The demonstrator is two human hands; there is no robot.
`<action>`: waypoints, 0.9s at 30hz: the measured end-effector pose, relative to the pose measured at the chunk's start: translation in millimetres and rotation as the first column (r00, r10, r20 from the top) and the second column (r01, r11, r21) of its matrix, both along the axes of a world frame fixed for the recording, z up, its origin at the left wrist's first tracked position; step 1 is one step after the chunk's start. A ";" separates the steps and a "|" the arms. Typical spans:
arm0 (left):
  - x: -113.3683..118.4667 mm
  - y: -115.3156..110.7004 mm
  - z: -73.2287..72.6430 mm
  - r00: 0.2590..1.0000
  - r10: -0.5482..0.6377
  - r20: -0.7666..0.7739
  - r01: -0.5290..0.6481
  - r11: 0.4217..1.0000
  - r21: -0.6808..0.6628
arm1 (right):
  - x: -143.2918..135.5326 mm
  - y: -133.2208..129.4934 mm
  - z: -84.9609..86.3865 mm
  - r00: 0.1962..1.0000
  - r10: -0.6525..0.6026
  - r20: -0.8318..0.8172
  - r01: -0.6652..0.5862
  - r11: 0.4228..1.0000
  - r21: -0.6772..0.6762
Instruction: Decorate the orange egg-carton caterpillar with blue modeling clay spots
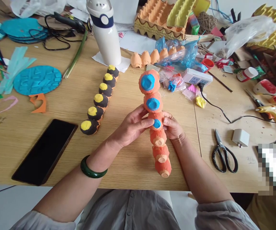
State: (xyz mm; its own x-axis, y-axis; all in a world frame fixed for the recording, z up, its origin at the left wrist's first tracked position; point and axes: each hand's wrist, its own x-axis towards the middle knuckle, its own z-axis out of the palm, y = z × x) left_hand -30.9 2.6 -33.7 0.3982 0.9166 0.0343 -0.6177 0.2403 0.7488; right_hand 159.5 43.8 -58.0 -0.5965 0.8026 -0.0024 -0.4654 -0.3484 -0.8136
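Observation:
Between my two hands is an egg carton strip, a row of orange-red bumps raised off the table and pointing away from me. Blue clay caps the three far bumps; the near ones show bare, pale tips. My left hand grips its left side, the thumb resting at the edge of the third blue patch. From the right, my right hand pinches the same bump. On the table to the left lies a second strip, black with yellow tops. A plain orange strip lies farther back, partly under a blue plastic bag.
A phone lies at front left, near a blue oval piece. A white bottle stands at the back. On the right are scissors, a white plug adapter and a power strip with its cable. Stacked egg trays sit behind.

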 end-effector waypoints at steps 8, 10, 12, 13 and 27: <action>3.4 -1.1 1.2 0.999 0.052 0.014 -0.051 0.997 -0.064 | -2.0 -0.2 -0.2 1.000 0.006 0.018 -0.007 1.000 0.020; 3.3 -0.8 1.3 0.999 0.049 -0.021 -0.050 0.998 -0.039 | -2.1 -0.5 0.6 0.999 -0.007 0.039 0.006 1.000 0.011; 3.0 -0.2 1.0 0.998 0.039 -0.043 -0.040 0.999 -0.022 | -1.3 -0.7 0.9 0.999 -0.018 0.050 0.018 1.000 0.002; 2.8 0.1 0.8 0.998 0.037 -0.046 -0.038 0.999 -0.020 | -0.8 -0.7 0.8 0.998 -0.019 0.052 0.019 1.000 -0.001; 2.6 -1.5 4.7 0.997 0.080 -0.021 -0.082 0.990 -0.111 | -2.5 -1.3 1.8 0.992 -0.032 0.121 0.035 0.999 -0.027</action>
State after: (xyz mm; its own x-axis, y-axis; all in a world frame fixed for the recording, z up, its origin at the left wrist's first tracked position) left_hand -28.3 1.1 -29.0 0.3218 0.9437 -0.0761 -0.6267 0.2725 0.7301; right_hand 157.0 42.5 -56.1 -0.5633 0.8206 -0.0967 -0.3763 -0.3589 -0.8541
